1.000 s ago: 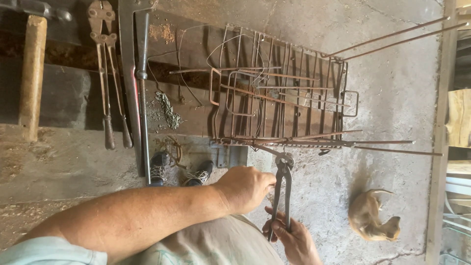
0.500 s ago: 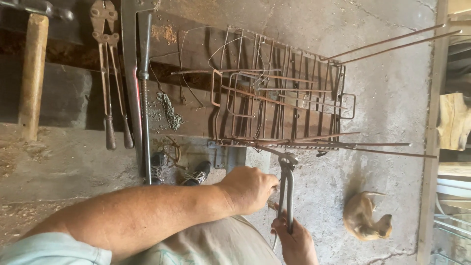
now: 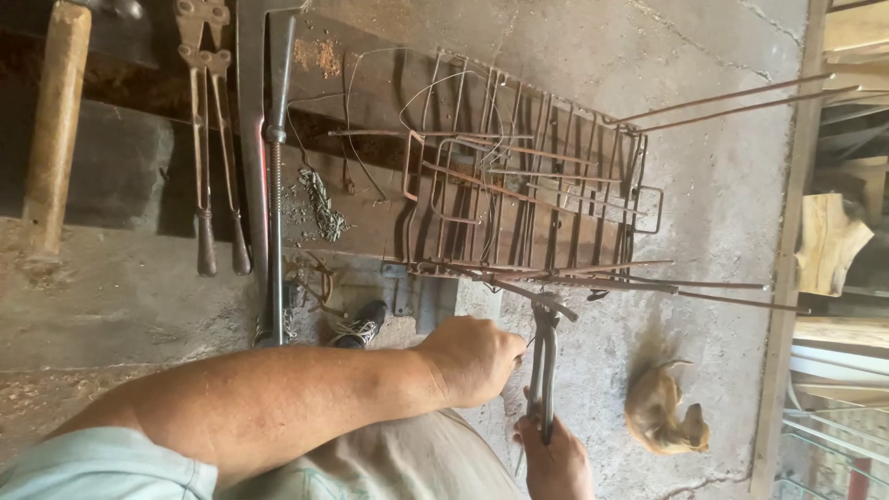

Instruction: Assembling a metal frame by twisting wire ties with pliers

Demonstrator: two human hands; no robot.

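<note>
I see a cage of rusty steel rods, a row of bent rectangular stirrups tied onto long straight bars, lying on a dark, rust-stained bench. Its near side sits along the bench's front edge, and the long bars run well past the bench's end, out over the concrete floor. I judge the cage stiff and fairly heavy, rough and rusty rather than slippery, not fragile; the long bars would flex a little at their free ends. The best places to hold look like the straight bars close to a stirrup, where the joints stiffen the frame.

A pair of long-handled pincers bites at a joint on the cage's near bar, just over the bench's front edge. My right hand has its grip wrapped closed around the lower ends of the pincer handles. My left hand is curled into a loose fist just beside the handles; I cannot tell whether it has hold of them or of a thin wire.

Farther along the bench lie a long steel bar, bolt cutters, a wooden hammer handle and a small bundle of tie wire. A tan dog lies curled on the floor beyond the pincers.
</note>
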